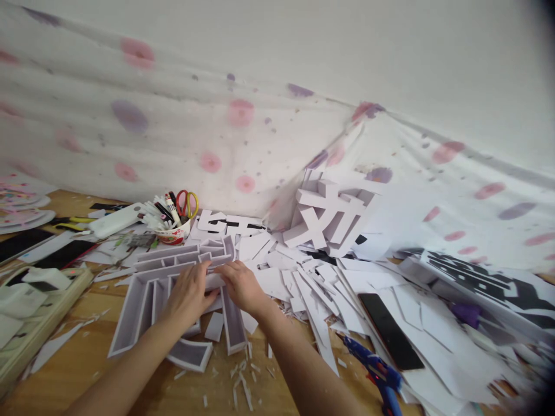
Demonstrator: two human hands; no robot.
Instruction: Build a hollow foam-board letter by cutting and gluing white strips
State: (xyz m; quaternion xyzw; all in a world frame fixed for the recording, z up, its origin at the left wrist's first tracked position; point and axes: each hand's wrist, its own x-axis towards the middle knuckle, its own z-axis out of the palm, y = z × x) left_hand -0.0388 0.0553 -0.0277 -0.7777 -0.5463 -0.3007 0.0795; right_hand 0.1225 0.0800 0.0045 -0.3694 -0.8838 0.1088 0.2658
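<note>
A large white foam-board letter frame [143, 289] with thin upright walls lies flat on the wooden table [87, 358]. My left hand [188, 292] rests on its middle section, fingers curled down onto a wall strip. My right hand [243, 286] presses on the same strip from the right side, fingers bent and closed against it. Both hands meet near the frame's upper right part. Small white offcuts [243, 381] are scattered in front of the frame.
A cup [173, 234] with pens and red-yellow scissors [187, 203] stands behind the frame. Heaps of white paper scraps [329, 283] and another built letter [329, 216] lie to the right, with a black phone [390, 330] and a blue glue gun [377, 370]. A spotted cloth [217, 133] hangs behind.
</note>
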